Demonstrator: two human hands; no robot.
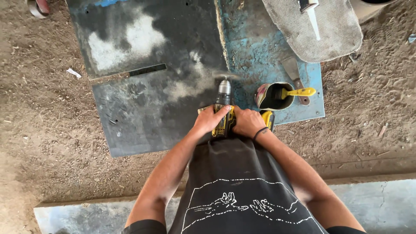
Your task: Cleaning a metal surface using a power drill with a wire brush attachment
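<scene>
Both my hands grip a yellow and black power drill held upright over a dark sanded panel. My left hand wraps the drill body from the left. My right hand, a dark band on its wrist, clasps it from the right. The drill's silver chuck points away from me, and a blurred spinning disc at its tip meets the panel at the edge of a blue board. Pale dust spreads around the tip.
A tin with a yellow-handled tool stands right of the drill, beside a putty knife. A grey mesh sheet lies at the top right. A black strip rests on the panel. Dirt ground surrounds everything.
</scene>
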